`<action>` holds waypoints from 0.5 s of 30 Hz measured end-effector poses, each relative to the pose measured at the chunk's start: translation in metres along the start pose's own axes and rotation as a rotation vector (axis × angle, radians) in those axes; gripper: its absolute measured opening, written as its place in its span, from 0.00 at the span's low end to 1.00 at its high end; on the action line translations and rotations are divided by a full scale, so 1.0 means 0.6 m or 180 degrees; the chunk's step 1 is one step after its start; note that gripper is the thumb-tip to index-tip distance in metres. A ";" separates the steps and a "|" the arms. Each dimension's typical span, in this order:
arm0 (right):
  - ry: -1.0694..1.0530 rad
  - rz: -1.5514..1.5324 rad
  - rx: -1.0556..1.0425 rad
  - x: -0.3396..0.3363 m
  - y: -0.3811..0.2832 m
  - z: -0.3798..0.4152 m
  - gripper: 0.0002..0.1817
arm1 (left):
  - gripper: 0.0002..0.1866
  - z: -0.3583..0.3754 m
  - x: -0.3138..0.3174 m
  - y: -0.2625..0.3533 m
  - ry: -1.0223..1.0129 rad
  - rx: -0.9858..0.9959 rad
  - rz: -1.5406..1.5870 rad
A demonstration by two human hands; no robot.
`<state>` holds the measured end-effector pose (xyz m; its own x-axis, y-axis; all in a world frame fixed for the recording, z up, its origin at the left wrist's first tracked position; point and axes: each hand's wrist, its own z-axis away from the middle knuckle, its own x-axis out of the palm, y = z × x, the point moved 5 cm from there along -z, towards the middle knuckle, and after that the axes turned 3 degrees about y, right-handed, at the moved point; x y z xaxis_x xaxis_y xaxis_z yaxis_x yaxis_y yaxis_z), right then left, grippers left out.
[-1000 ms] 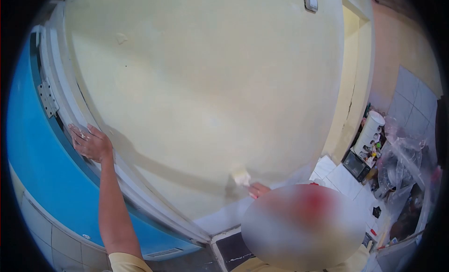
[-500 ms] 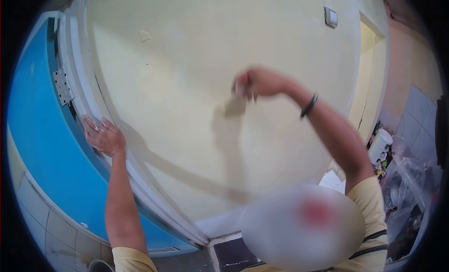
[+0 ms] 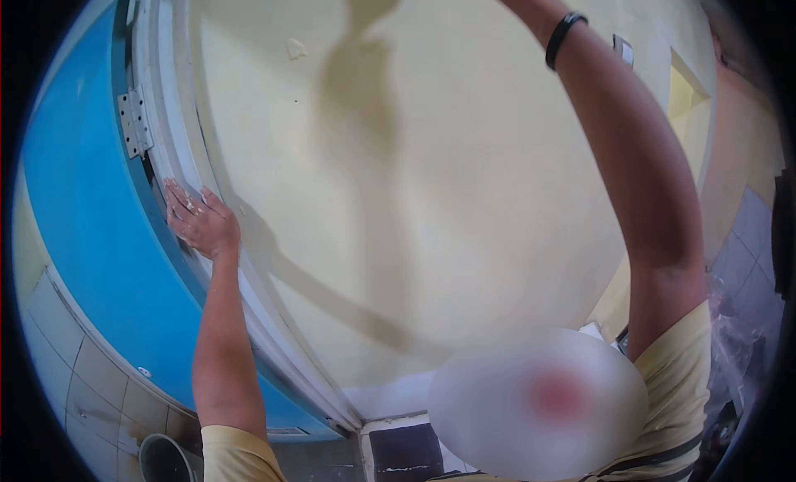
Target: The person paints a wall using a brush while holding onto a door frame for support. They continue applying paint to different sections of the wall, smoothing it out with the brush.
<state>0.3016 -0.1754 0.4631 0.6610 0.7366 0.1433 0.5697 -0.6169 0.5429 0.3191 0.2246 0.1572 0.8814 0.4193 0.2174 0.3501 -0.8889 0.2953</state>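
Observation:
My left hand point(image 3: 204, 221) lies against the white door frame point(image 3: 172, 142), fingers stretched out and slightly apart, with whitish flecks on them. Just above it, a metal hinge point(image 3: 135, 123) joins the frame to a blue door point(image 3: 91, 225). My right forearm point(image 3: 626, 125), with a black band point(image 3: 565, 39) at the wrist, reaches up past the top edge of the view. The right hand itself is cut off, so whatever it holds is hidden. Behind it stands a pale yellow wall point(image 3: 497, 200), with the arm's shadow cast on it.
A light patch point(image 3: 296, 49) marks the wall's upper left. A switch plate point(image 3: 623, 49) sits partly behind my right arm. At lower left stands a grey bucket point(image 3: 164, 461) on tiles. Clear plastic point(image 3: 742, 333) lies at the right. A blurred pale oval covers the lower middle.
My right hand, earlier seen in mid-wall closed on a blurred object, has risen out of view. The left hand stays on the frame. The view has shifted somewhat.

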 end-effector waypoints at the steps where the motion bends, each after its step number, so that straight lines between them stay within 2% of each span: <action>1: -0.0166 0.0193 -0.0003 0.008 -0.010 0.019 0.10 | 0.31 0.001 0.002 -0.001 0.0010 0.0006 -0.0006; 3: -0.0583 0.0501 -0.0023 0.033 -0.037 0.082 0.10 | 0.31 0.000 0.003 -0.002 0.0012 0.0012 -0.0008; 4: -0.1210 0.0702 0.0077 0.044 -0.056 0.119 0.15 | 0.31 0.001 0.002 -0.001 0.0004 0.0002 -0.0005; 5: -0.1045 0.0676 -0.0404 0.056 -0.079 0.165 0.15 | 0.31 0.001 0.001 -0.001 -0.0007 -0.0003 -0.0002; 6: -0.1177 0.0894 -0.0832 0.055 -0.119 0.213 0.17 | 0.31 0.001 0.000 -0.001 -0.0001 0.0002 0.0013; 9: -0.1469 0.0371 -0.1307 0.031 -0.248 0.352 0.20 | 0.31 0.000 -0.001 0.000 -0.0012 -0.0001 0.0039; 11: -0.1659 -0.0074 -0.1430 -0.005 -0.335 0.421 0.15 | 0.31 -0.001 -0.002 0.001 -0.0046 -0.0013 0.0040; 13: -0.2310 -0.0695 -0.1200 -0.035 -0.400 0.468 0.10 | 0.31 0.000 -0.001 0.000 -0.0035 -0.0006 0.0058; 15: -0.3154 -0.1642 -0.0058 -0.031 -0.407 0.469 0.08 | 0.31 -0.002 0.002 -0.001 -0.0007 0.0000 0.0040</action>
<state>0.2878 -0.1167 0.0950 0.4493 0.3517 -0.8213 0.8863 -0.2909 0.3603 0.3195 0.2259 0.1581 0.8865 0.4076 0.2190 0.3389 -0.8942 0.2926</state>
